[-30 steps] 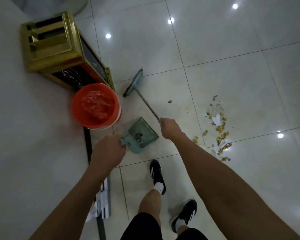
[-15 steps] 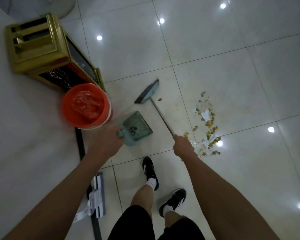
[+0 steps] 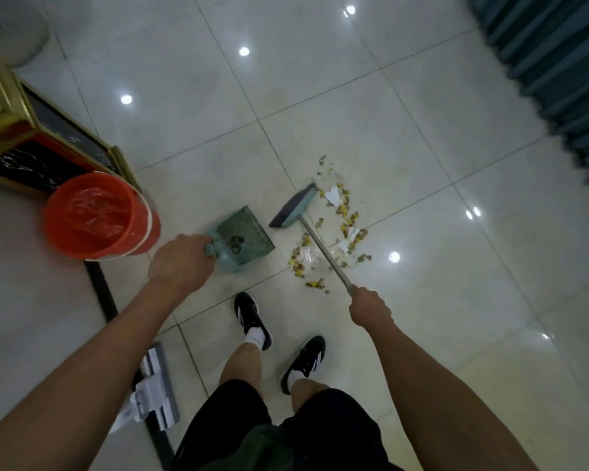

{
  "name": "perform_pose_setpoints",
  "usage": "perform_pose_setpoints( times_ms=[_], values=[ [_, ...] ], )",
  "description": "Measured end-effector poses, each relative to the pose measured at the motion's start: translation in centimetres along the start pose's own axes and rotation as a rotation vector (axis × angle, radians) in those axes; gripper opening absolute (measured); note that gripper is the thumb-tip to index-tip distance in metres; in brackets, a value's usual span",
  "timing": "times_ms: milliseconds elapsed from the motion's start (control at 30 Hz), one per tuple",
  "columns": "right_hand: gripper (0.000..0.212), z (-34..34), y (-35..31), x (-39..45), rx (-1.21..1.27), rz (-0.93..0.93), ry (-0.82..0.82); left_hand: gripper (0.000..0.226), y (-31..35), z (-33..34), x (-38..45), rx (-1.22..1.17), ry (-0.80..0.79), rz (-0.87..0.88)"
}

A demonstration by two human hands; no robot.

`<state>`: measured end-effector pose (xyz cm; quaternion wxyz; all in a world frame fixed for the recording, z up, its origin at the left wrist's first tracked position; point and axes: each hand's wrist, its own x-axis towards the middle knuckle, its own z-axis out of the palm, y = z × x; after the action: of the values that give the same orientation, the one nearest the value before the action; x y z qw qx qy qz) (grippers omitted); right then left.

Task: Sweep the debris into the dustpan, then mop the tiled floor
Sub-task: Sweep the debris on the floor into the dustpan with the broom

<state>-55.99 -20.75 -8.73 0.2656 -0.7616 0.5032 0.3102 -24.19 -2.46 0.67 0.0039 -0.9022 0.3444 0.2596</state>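
Observation:
A green dustpan (image 3: 247, 237) lies on the tiled floor (image 3: 422, 130), a little dirt inside it. My left hand (image 3: 181, 261) grips its handle. My right hand (image 3: 369, 305) grips the metal handle of a green broom (image 3: 295, 207). The broom head sits just right of the dustpan, at the left edge of a scatter of yellow crumbs and paper scraps (image 3: 337, 232). The broom handle crosses over part of that debris.
An orange bucket (image 3: 97, 215) lined with plastic stands left of the dustpan, beside a gold and black bin (image 3: 31, 130). A flat white mop head (image 3: 153, 392) lies on the floor at lower left. A dark teal curtain (image 3: 558, 62) hangs at upper right. My feet stand below the dustpan.
My right hand has swung the broom head rightward, from left of the dustpan's front over to the debris pile. My left hand still grips the dustpan.

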Motion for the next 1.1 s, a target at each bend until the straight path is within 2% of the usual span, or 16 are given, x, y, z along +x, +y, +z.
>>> perform_pose_setpoints(
  times_ms=[100,267,500,733,900,1100],
  values=[
    [0.042,0.4,4.0,-1.7,-0.022,0.034,-0.012,0.023,2.1,0.5,-0.8,0.042,-0.005,0.035],
    [0.05,0.7,8.2,-4.2,0.032,0.051,-0.062,0.012,4.6,0.4,-2.0,0.128,-0.002,0.064],
    [0.05,-0.5,8.4,-5.2,0.143,-0.015,0.001,0.011,6.9,-1.1,-1.6,0.195,-0.001,0.132],
    [0.049,-4.0,1.7,-0.9,0.276,-0.022,0.092,0.011,5.6,-4.1,4.7,0.231,0.034,0.197],
    [0.041,-7.3,-5.4,4.6,0.379,0.042,0.147,0.015,4.0,-7.8,13.0,0.221,0.046,0.306],
    [0.044,-11.2,-14.0,11.5,0.434,0.091,0.175,0.016,1.4,-11.8,23.1,0.216,-0.02,0.36]
  ],
)
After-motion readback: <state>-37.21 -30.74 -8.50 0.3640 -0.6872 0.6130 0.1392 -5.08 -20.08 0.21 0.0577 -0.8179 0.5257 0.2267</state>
